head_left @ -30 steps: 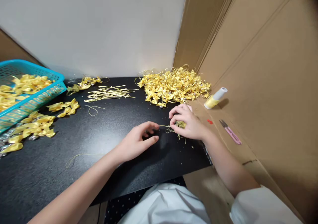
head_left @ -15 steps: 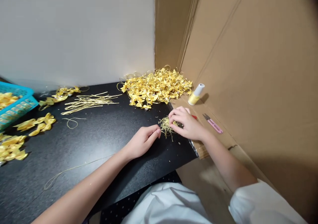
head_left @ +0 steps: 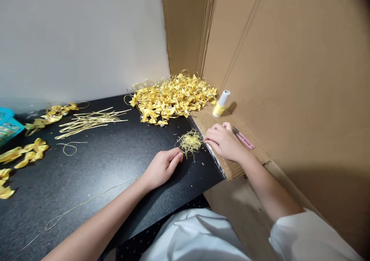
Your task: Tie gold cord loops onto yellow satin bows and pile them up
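My left hand (head_left: 164,166) is closed in a pinch low over the black table. A thin yellow thread (head_left: 95,196) runs out from under its wrist to a loop and a needle (head_left: 30,241) at the lower left. Just beyond the fingertips lies a tangled heap of thread clippings (head_left: 190,141). My right hand (head_left: 222,141) rests on the cardboard at the table's right edge, fingers curled; whatever is under them is hidden. Beside it lie pink-handled thread snips (head_left: 245,140). Behind stands a spool of yellow thread (head_left: 221,105).
A big pile of yellow ribbon bows (head_left: 173,99) fills the back corner against cardboard walls (head_left: 289,79). Cut gold cords (head_left: 89,123) lie at the left, with a loose thread loop (head_left: 69,148), more bows (head_left: 31,153) and a turquoise basket (head_left: 10,130) at the edge.
My right hand has moved right, off the clippings and onto the cardboard. A red item that showed behind it is now hidden. My left hand stays closed; the view has shifted right.
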The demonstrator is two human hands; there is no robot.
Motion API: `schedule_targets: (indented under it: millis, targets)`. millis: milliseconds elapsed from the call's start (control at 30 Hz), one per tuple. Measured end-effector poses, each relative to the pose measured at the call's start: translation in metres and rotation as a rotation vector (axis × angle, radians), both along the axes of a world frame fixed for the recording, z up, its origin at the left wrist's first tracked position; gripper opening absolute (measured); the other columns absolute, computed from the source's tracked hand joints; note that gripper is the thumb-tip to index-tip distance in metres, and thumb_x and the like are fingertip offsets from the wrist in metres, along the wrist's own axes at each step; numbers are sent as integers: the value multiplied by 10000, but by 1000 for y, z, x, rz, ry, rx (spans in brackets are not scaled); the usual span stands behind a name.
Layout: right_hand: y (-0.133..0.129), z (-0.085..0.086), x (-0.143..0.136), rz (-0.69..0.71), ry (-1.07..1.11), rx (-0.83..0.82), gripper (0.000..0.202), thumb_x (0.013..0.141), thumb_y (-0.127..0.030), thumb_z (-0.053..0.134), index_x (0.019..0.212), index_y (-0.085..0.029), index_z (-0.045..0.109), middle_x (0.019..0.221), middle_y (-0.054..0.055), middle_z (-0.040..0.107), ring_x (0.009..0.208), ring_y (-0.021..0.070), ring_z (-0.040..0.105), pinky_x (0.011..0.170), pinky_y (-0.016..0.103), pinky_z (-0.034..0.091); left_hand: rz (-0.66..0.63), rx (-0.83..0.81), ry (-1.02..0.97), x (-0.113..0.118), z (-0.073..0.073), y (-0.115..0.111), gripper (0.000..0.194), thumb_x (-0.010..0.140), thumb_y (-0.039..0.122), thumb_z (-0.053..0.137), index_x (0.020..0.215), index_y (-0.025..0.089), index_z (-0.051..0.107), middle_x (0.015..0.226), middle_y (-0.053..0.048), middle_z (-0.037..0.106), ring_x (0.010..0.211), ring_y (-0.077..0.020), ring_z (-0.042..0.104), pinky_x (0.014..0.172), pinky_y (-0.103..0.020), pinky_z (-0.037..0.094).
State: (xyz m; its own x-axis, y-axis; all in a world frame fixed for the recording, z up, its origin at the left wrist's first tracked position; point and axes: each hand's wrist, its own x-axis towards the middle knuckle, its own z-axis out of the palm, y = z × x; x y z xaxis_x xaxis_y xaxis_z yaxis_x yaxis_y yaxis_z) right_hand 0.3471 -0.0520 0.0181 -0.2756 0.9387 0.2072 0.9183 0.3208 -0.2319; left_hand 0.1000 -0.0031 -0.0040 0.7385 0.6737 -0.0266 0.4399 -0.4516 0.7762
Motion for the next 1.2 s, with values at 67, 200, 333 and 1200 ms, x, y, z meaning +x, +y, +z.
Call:
schedule_targets:
  millis: [67,200,333,1200]
  targets:
    - [-2,0,6,-47,-24,4,185,956,-267,492,842,-240,635,901,-5,705,914,212,523,830,407,241,6,2,-1,0,0,0,349,952,388,343,732,199,537,635,15,536,600,-142,492,634,-245,358]
    - [-7,4,3,-164,38,82,148,934,-294,515,950,-257,657,1047,22,687,996,245,521,863,428,266,7,-6,-36,1,2,-1,327,945,363,378,719,195,543,633,18,549,597,-138,506,624,-234,354]
    - [-10,8,-24,-47,140,52,201,894,-373,585,1044,-266,665,1159,37,657,1092,254,494,911,429,284,-8,-16,-28,1,3,-2,321,949,358,375,724,191,531,624,23,534,587,-132,497,617,-226,347]
    - [-56,-33,48,-795,-196,121,298,928,-343,483,913,-130,691,1005,152,652,897,276,531,756,376,394,63,-84,-134,0,-5,-3,356,967,396,373,827,173,612,756,3,637,701,-138,558,721,-237,427]
